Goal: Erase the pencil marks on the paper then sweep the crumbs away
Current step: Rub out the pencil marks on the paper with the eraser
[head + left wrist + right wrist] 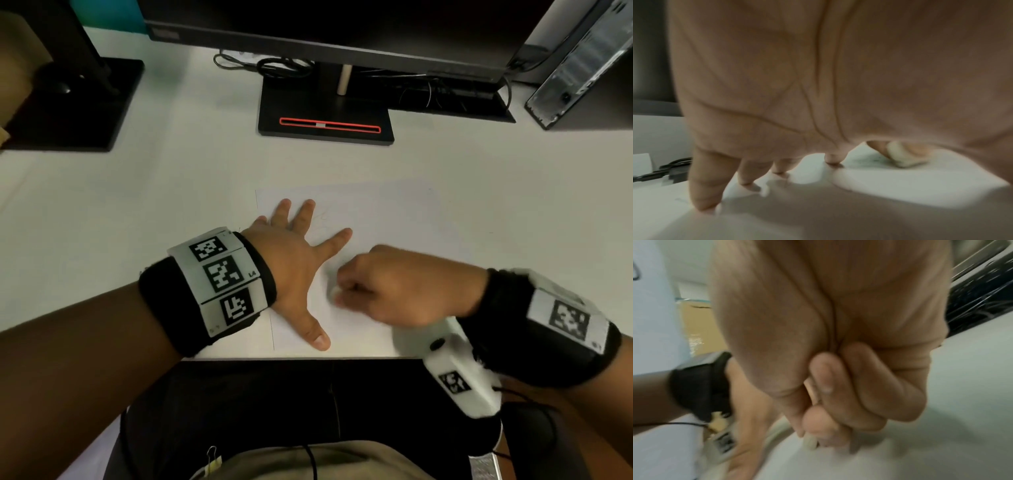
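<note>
A white sheet of paper lies on the white desk near its front edge. Faint pencil marks show beside my left fingers, and dark smudges show in the left wrist view. My left hand lies flat on the sheet's left part with fingers spread. My right hand is curled and pinches a small white eraser, pressing it on the paper between my left thumb and forefinger. The eraser appears off-white and rounded. In the right wrist view only the eraser's tip peeks out below the fingers.
A black monitor stand with a red-outlined slot stands behind the paper. A second black stand is at far left, a computer case at far right, cables at the back. The desk's front edge runs just below my hands.
</note>
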`<state>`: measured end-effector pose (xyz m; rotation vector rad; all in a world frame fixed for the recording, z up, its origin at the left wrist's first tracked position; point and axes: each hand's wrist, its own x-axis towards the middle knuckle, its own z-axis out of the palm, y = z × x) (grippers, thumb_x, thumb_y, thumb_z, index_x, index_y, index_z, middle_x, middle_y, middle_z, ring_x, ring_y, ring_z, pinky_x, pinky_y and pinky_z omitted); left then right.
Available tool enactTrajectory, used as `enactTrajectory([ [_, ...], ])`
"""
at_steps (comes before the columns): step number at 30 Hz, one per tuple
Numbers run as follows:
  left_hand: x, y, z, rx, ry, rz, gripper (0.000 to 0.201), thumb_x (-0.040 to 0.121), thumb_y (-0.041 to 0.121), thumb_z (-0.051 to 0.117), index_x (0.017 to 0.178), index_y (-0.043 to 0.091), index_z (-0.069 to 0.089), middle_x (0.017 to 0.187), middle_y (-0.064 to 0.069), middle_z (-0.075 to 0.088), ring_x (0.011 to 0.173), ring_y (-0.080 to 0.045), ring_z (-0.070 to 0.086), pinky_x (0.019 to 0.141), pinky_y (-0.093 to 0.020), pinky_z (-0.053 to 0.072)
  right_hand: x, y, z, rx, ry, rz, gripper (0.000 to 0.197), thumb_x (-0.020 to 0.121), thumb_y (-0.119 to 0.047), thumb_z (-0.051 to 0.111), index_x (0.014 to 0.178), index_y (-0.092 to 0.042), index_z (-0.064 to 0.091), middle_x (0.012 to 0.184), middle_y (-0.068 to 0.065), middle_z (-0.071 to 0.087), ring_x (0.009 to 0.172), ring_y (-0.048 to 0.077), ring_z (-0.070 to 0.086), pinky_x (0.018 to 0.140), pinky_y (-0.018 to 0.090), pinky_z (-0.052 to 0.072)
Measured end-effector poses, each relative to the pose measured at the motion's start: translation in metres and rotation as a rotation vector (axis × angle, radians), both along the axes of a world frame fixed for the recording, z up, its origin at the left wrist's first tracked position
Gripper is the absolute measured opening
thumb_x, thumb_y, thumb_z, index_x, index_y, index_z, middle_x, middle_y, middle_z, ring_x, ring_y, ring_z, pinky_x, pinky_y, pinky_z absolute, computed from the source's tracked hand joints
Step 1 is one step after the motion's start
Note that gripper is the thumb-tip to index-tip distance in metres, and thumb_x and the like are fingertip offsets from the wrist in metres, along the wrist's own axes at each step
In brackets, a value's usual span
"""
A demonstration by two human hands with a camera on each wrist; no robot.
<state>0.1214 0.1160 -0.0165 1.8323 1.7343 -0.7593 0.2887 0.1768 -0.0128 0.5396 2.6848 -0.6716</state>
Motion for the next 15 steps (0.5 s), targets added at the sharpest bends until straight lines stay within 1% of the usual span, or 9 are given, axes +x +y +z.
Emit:
enactTrajectory([
  [3,0.000,-0.001,-0.001,0.012,-0.012,0.005,0.149,0.047,0.092,0.067,0.140,0.048,-0.040,0.152,-0.013,-0.046,0.143,-0.042,-0.033,0.121,-0.060,0.005,0.001,0.022,0.001,0.088,0.003,-0.112,0.039,0.103,-0.031,0.046,0.070,-0.010,0.050,0.064,0.000,0.054,0.057,0.010,0.048,0.060,0.024,0.033],
  [5,-0.001,-0.001,-0.001,0.016,-0.013,0.008,0.149,0.047,0.093,0.067,0.141,0.047,-0.040,0.152,-0.013,-0.046,0.144,-0.043,-0.033,0.121,-0.060,0.005,-0.002,0.014,0.000,0.107,0.036,-0.076,0.038,0.103,-0.026,0.046,0.067,-0.012,0.047,0.061,0.000,0.052,0.054,0.010,0.047,0.056,0.018,0.034],
  [7,-0.001,-0.001,-0.001,0.018,-0.012,0.005,0.148,0.047,0.093,0.066,0.141,0.048,-0.040,0.152,-0.013,-0.045,0.144,-0.043,-0.033,0.121,-0.060,0.005,-0.005,-0.002,-0.002,0.045,0.033,-0.009,0.038,0.103,-0.022,0.047,0.068,-0.007,0.051,0.056,-0.002,0.048,0.051,0.011,0.045,0.055,0.015,0.036],
  [8,-0.001,0.000,-0.001,0.022,-0.011,0.003,0.148,0.047,0.093,0.066,0.141,0.047,-0.039,0.152,-0.013,-0.045,0.144,-0.043,-0.033,0.121,-0.060,0.005,-0.005,-0.003,-0.003,0.003,0.022,-0.005,0.039,0.103,-0.023,0.047,0.069,-0.005,0.052,0.055,-0.002,0.048,0.052,0.010,0.045,0.056,0.015,0.037],
  [9,-0.001,0.000,-0.001,0.025,-0.013,0.003,0.148,0.047,0.093,0.066,0.141,0.047,-0.039,0.153,-0.013,-0.045,0.144,-0.043,-0.032,0.121,-0.060,0.005,-0.005,0.000,-0.002,-0.014,0.008,-0.020,0.040,0.104,-0.025,0.047,0.069,-0.006,0.052,0.057,-0.001,0.049,0.053,0.009,0.046,0.056,0.016,0.037],
  [11,-0.001,-0.002,0.000,0.026,-0.021,0.011,0.148,0.048,0.092,0.067,0.143,0.046,-0.038,0.153,-0.013,-0.044,0.144,-0.042,-0.032,0.121,-0.059,0.005,-0.003,0.016,0.001,0.019,-0.023,-0.091,0.040,0.104,-0.032,0.047,0.070,-0.010,0.051,0.065,0.000,0.054,0.058,0.009,0.048,0.059,0.019,0.035],
  [12,-0.002,-0.002,0.001,0.025,-0.024,0.018,0.148,0.049,0.091,0.067,0.144,0.045,-0.037,0.154,-0.012,-0.044,0.144,-0.042,-0.032,0.122,-0.059,0.005,-0.002,0.023,0.002,0.046,-0.034,-0.130,0.041,0.104,-0.034,0.046,0.071,-0.011,0.050,0.069,0.001,0.056,0.062,0.011,0.050,0.063,0.025,0.036],
  [13,-0.003,-0.003,0.003,0.021,-0.030,0.024,0.147,0.051,0.090,0.068,0.145,0.045,-0.036,0.154,-0.011,-0.044,0.144,-0.041,-0.033,0.122,-0.058,0.006,-0.001,0.028,0.001,0.072,-0.041,-0.158,0.041,0.104,-0.035,0.045,0.071,-0.011,0.049,0.072,0.001,0.056,0.067,0.015,0.051,0.065,0.028,0.037],
  [15,-0.008,-0.003,0.006,0.011,-0.056,0.040,0.140,0.057,0.087,0.069,0.146,0.047,-0.032,0.155,-0.008,-0.043,0.145,-0.037,-0.033,0.122,-0.057,0.011,0.001,0.031,-0.003,0.107,-0.038,-0.179,0.041,0.104,-0.035,0.044,0.070,-0.013,0.047,0.072,-0.001,0.055,0.067,0.016,0.050,0.062,0.027,0.035],
])
